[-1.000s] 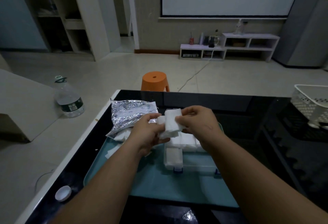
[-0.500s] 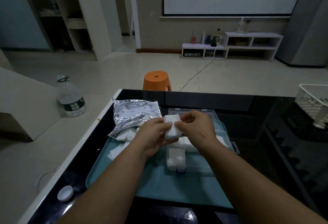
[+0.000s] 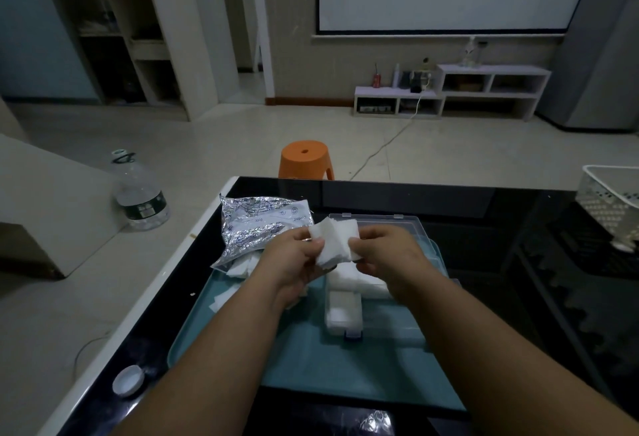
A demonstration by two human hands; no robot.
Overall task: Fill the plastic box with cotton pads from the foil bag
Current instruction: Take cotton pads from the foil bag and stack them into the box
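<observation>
Two hands, left hand (image 3: 294,259) and right hand (image 3: 387,256), pinch one pad stack (image 3: 334,241) above one box (image 3: 377,318); one bag (image 3: 257,228) lies left.

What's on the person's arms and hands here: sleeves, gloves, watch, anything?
Nothing visible. The left hand and right hand are bare, no gloves. Both forearms are uncovered up to the bottom edge of the frame, with no sleeve or cuff in view. No watch, band or ring shows, though the light is dim.

Black glass table (image 3: 484,228), teal tray (image 3: 311,366), white cap (image 3: 128,380)
</observation>
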